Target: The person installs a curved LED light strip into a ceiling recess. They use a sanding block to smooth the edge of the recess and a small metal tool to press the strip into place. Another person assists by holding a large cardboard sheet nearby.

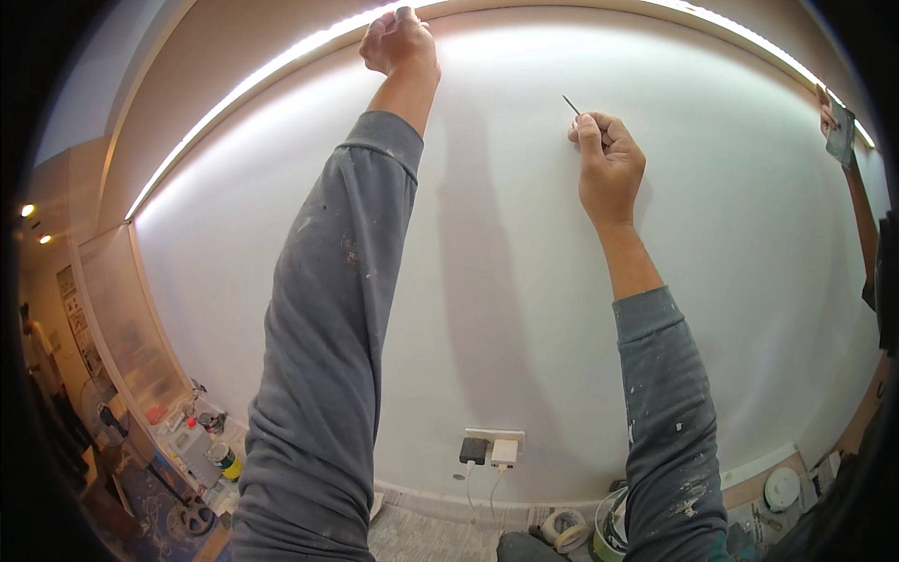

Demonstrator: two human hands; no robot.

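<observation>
My left hand (398, 45) is raised to the lit strip (309, 45) along the top of the white wall. Its fingers are closed, with a small dark end showing at their top; what they hold I cannot make out. In front of the wall, lower and to the right, my right hand (611, 169) pinches a thin dark pointed rod (570, 104), its tip pointing up and left. The rod's other end is hidden in the fingers. Both grey sleeves carry pale specks and smears.
At far right another person's hand (826, 110) holds a flat grey block (840, 137) near the strip. Low on the wall sit two plugged-in chargers (504, 453). Below are tape rolls (566, 531) and a bucket (609, 525). Cans (225, 461) and a fan (110, 421) stand left.
</observation>
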